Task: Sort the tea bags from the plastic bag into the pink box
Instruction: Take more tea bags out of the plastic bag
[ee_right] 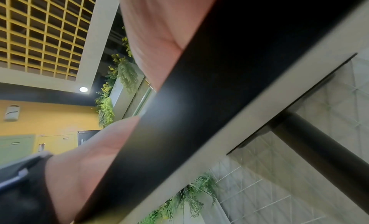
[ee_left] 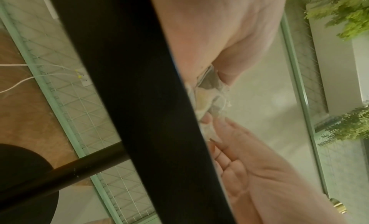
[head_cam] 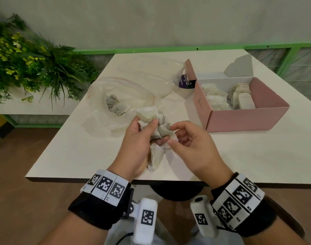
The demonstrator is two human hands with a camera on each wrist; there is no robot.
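Clamped in the left hand (head_cam: 133, 147), thumb over curled fingers: a crumpled bunch of pale paper tea bags (head_cam: 158, 133), held just above the white table (head_cam: 239, 160) at about 6 o'clock; right hand (head_cam: 191, 147) beside it at 3 o'clock, fingers loosely curled, thumb and forefinger apart, gripping nothing visible. Outward at 11 o'clock, a clear plastic zip bag (head_cam: 119, 101) lying open with a few tea bags left inside; at 2 o'clock, the open pink cardboard box (head_cam: 248, 119), already holding two heaps of bags. Partly done by the look of it, with this handful and the remainder left to sort.
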